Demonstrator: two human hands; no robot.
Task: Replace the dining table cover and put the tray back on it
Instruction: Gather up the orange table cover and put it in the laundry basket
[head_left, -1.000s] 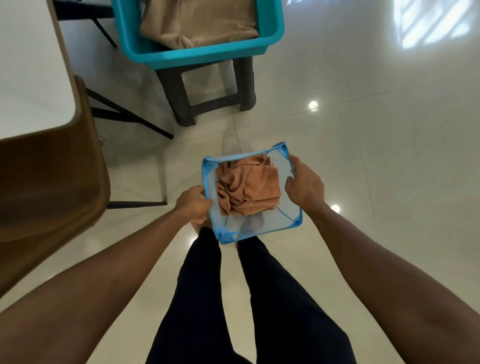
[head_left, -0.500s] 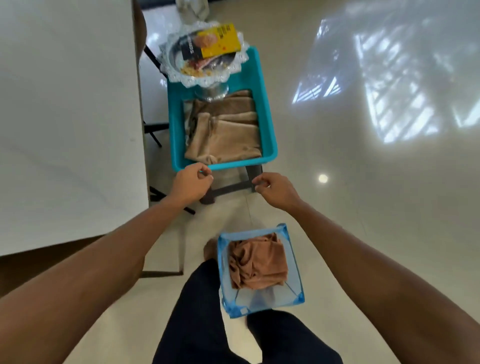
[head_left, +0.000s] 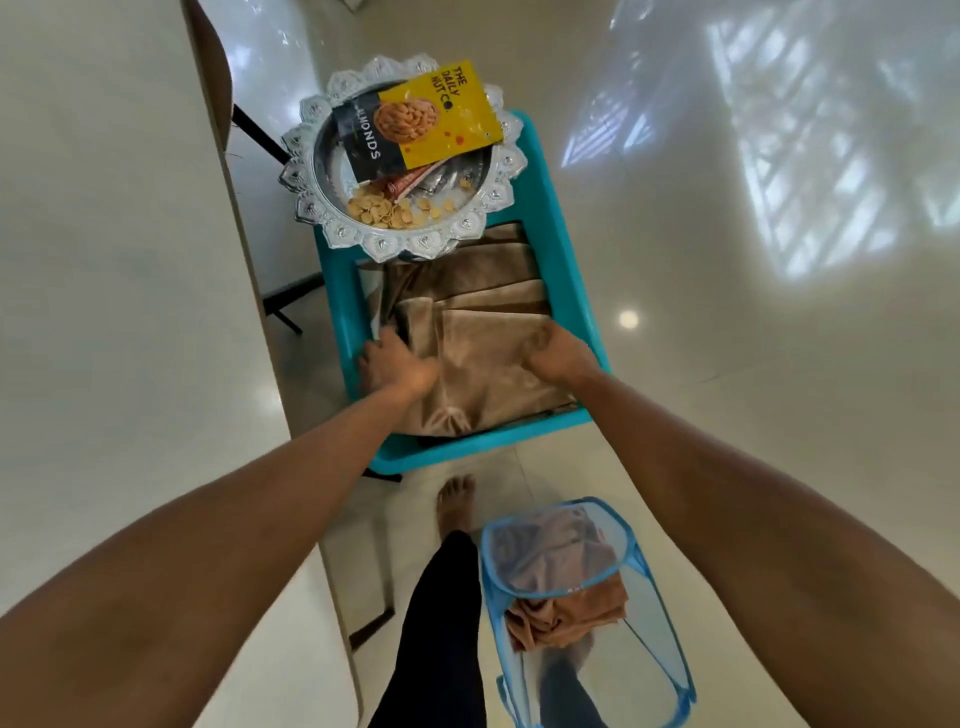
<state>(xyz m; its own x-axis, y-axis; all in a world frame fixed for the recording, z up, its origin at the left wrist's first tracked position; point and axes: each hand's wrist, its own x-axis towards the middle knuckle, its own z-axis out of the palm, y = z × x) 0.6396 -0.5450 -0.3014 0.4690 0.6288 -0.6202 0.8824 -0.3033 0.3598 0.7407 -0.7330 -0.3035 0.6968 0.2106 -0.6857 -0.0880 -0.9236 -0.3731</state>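
**Fresh cover in hand, table bare**

Your left hand and right hand rest on the folded brown cover in the teal bin; whether your fingers pinch it I cannot tell. The table beside it lies bare. The silver tray sits on the bin's far end. Spreading and returning the tray remain. A rumpled cloth fills the mesh hamper on the glossy tiled floor.
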